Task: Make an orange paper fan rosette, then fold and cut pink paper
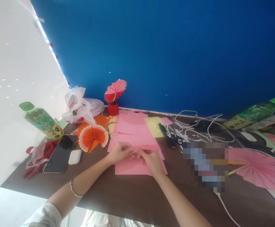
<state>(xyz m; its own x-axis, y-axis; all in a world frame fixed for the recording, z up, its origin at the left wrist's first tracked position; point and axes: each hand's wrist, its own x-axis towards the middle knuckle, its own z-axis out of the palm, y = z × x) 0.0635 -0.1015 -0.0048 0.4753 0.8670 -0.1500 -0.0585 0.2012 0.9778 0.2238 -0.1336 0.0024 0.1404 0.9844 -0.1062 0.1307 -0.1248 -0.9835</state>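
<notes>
My left hand (pixel 121 151) and my right hand (pixel 152 159) meet over a pink paper sheet (pixel 132 167) on the brown table (pixel 132 195). Both pinch a folded edge of that sheet, fingertips nearly touching. A thin bangle circles my left wrist. More pink sheets (pixel 132 126) lie stacked just behind. An orange pleated paper fan (pixel 92 135) lies to the left of my left hand.
A phone (pixel 61 154), white earbud case (pixel 74 156) and green bottle (pixel 42 121) lie left. A pink paper fan in a red cup (pixel 113 96) stands by the blue wall. A yellow note (pixel 154 126), dark pen (pixel 167 135), white cables (pixel 199 126), another bottle (pixel 253 115) and large pink fan (pixel 260 168) are right.
</notes>
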